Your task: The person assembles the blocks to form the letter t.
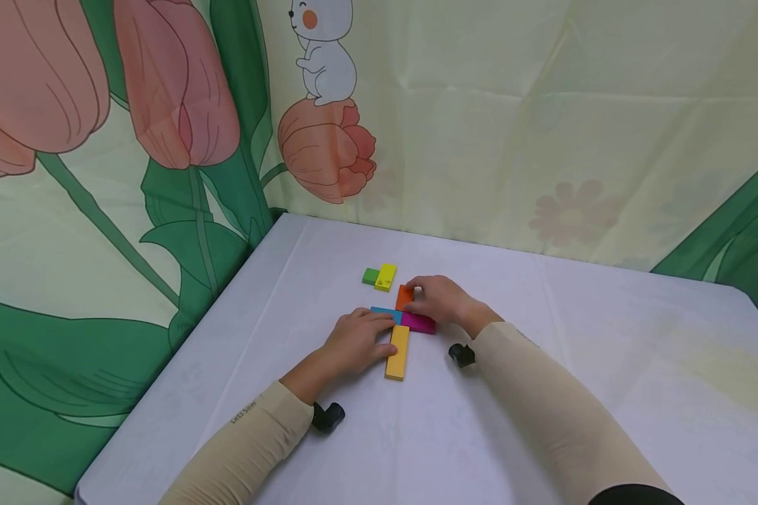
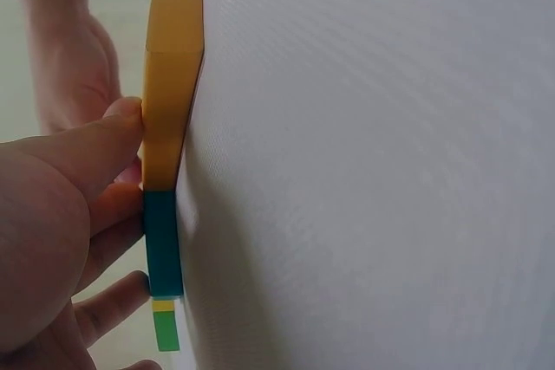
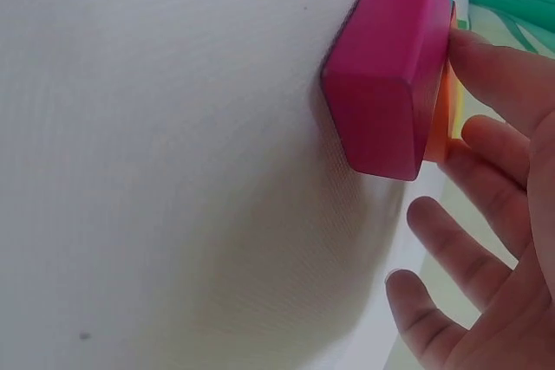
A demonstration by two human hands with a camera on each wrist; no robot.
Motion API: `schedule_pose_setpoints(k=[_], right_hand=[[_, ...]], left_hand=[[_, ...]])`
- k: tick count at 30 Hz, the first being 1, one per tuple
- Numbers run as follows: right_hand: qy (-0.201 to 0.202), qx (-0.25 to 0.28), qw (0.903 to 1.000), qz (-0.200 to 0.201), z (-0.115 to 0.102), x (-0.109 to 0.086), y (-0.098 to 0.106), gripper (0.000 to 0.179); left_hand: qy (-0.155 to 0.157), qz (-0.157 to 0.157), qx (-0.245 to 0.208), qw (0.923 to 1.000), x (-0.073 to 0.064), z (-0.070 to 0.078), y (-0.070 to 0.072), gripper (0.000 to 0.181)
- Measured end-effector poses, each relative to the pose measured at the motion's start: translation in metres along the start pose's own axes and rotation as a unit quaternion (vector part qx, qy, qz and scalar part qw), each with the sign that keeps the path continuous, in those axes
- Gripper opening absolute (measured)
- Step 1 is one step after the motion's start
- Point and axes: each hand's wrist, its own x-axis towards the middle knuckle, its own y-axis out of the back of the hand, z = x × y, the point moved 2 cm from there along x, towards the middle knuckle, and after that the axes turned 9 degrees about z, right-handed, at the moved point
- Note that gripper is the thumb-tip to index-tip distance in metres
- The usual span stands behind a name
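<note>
Four-armed in outline, a cross of flat coloured blocks lies on the white table. Its amber block points toward me, the blue block left, the magenta block right and the orange block away. My left hand rests its thumb on the amber block and its fingertips at the blue block, fingers loosely extended. With thumb and index finger, my right hand pinches the orange block, just beyond the magenta block. Its other fingers are spread in the right wrist view.
Beyond the cross, a yellow block lies against a smaller green block. The white tablecloth reaches back to a flower-printed curtain. Black wrist cameras stick out beside both sleeves.
</note>
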Motion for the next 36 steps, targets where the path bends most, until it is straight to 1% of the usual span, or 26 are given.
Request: schedule_pose_setpoints(k=[8,14,21,23,29,36], right_hand=[[-0.009,0.002,0.9999,-0.003,-0.002,-0.003,0.001,0.054],[-0.012,0.006,0.9999,-0.008,-0.002,-0.005,0.002,0.055],[0.015,0.014,0.9995,0.023,0.001,-0.005,0.004,0.053],[0.017,0.021,0.9993,0.028,0.002,-0.006,0.004,0.053],[0.020,0.029,0.9992,0.020,0.003,-0.014,0.003,0.056],[0.038,0.030,0.9986,0.018,0.002,-0.024,0.001,0.060]], left_hand=[[-0.002,0.002,-0.004,1.0000,0.000,0.001,0.001,0.058],[-0.001,-0.001,0.002,1.0000,0.000,0.001,0.001,0.058],[-0.001,0.000,0.004,1.0000,0.000,0.001,0.001,0.058],[0.000,0.000,0.004,1.0000,0.000,0.001,0.001,0.059],[-0.001,0.000,0.002,1.0000,0.000,0.001,0.000,0.059],[-0.003,-0.001,0.001,1.0000,0.001,0.001,0.001,0.059]])
